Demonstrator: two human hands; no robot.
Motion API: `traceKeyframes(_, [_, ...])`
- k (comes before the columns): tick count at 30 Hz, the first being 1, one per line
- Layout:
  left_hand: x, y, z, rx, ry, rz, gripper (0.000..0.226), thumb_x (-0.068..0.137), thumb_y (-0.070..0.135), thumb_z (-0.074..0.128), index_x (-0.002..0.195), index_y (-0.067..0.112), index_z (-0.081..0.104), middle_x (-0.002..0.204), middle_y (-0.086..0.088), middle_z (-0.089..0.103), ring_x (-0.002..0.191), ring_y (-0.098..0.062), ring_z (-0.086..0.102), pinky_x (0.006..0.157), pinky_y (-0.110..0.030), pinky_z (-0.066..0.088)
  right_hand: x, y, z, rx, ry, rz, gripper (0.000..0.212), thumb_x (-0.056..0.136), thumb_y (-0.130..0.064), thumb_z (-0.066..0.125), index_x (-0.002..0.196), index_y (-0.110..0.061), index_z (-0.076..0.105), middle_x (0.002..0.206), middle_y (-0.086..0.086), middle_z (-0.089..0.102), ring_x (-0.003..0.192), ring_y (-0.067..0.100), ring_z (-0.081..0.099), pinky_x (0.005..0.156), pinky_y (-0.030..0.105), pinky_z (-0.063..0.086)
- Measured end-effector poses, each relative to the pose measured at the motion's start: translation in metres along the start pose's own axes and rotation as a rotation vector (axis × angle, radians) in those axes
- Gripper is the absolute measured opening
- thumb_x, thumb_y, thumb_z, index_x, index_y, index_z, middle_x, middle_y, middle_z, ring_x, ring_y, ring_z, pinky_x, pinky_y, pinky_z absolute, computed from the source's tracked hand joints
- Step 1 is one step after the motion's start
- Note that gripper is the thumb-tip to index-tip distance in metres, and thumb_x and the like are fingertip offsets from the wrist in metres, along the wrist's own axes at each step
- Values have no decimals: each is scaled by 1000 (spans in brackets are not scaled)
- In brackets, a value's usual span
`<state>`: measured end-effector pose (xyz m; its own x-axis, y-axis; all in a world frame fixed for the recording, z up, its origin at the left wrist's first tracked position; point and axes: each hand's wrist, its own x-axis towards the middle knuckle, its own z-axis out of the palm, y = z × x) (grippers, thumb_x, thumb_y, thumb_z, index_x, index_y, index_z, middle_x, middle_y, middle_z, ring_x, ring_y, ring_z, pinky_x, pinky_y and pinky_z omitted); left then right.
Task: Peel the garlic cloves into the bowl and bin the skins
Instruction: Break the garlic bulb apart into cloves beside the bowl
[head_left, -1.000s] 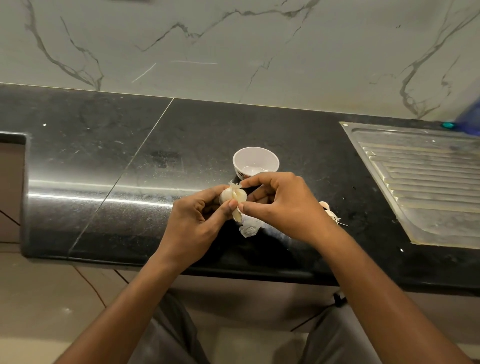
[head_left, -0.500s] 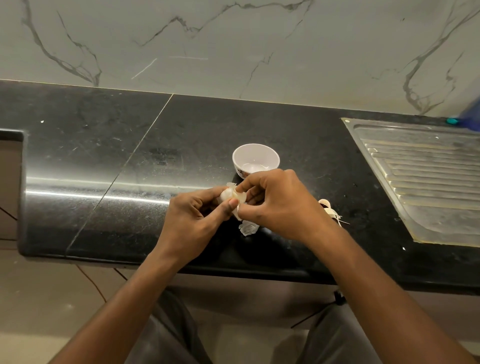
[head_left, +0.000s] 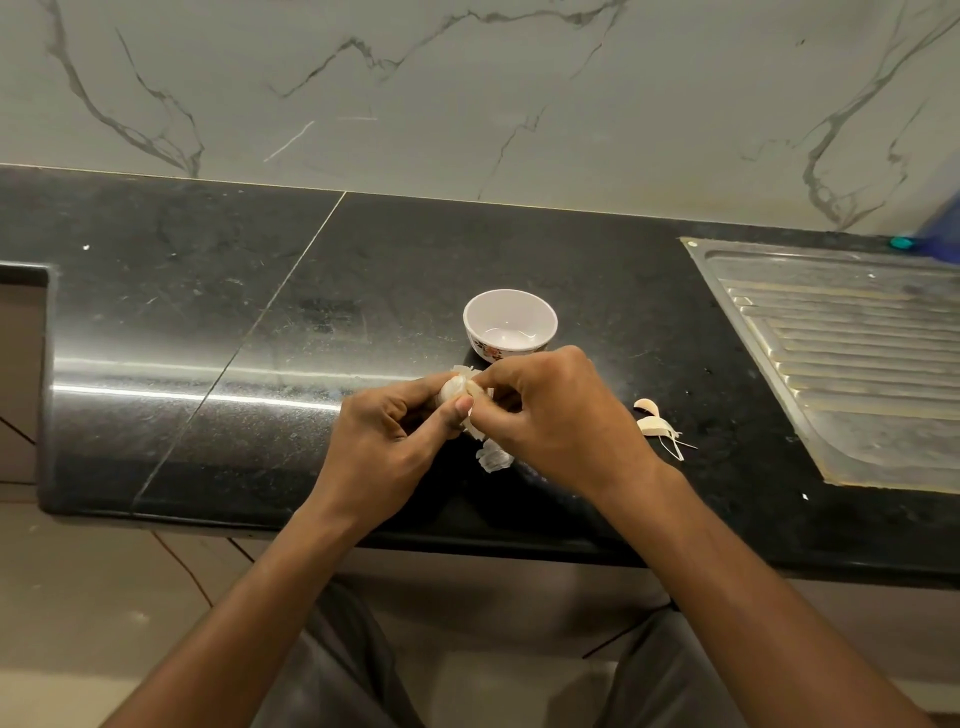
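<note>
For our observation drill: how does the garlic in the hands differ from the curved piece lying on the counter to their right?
The garlic is pinched between the left hand and right hand; the piece lies untouched on the counter. The garlic looks whitish, with papery skin sticking out; the piece is tan and curved. Neither is in the bowl.

The countertop (head_left: 208, 312) was black polished stone, glossy and finely speckled, below a smooth, grey-veined marble wall (head_left: 467, 93). The drainboard (head_left: 857, 364) was dull ribbed metal. The bowl (head_left: 540, 312) looked glazed and shiny, the garlic clove (head_left: 451, 387) and loose skins (head_left: 493, 457) papery.
</note>
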<state>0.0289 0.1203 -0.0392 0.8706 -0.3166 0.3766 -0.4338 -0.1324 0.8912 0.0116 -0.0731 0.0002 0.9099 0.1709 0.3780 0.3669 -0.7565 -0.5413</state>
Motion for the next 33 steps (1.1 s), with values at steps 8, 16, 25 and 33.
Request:
traceKeyframes(8, [-1, 2, 2, 57, 11, 15, 30, 99, 17, 73, 128, 16, 74, 112, 9, 80, 103, -9, 77, 89, -31, 63, -2, 10, -5, 251, 0, 176, 14, 99, -23, 73, 105, -23, 85, 80, -8, 80, 73, 12, 77, 71, 39, 65])
traceKeyframes(16, [0, 4, 3, 128, 60, -15, 31, 96, 26, 74, 127, 20, 74, 109, 14, 79, 101, -6, 76, 89, -26, 62, -6, 20, -28, 533, 80, 454, 12, 95, -13, 80, 104, -19, 85, 87, 0, 82, 86, 16, 80, 88, 42, 66])
traceKeyframes(25, [0, 3, 4, 176, 70, -3, 37, 95, 30, 74, 130, 20, 71, 112, 13, 77, 102, -5, 75, 88, -26, 62, -44, 69, -77, -67, 209, 489, 6, 87, -33, 87, 92, -34, 85, 80, -18, 77, 75, -1, 73, 77, 35, 65])
traceKeyframes(33, [3, 3, 7, 114, 75, -51, 34, 95, 24, 76, 128, 20, 72, 108, 12, 79, 101, -6, 76, 89, -34, 64, -53, 71, -68, -336, 159, 477, 13, 93, -37, 76, 102, -32, 84, 90, -11, 79, 82, 9, 72, 75, 28, 56])
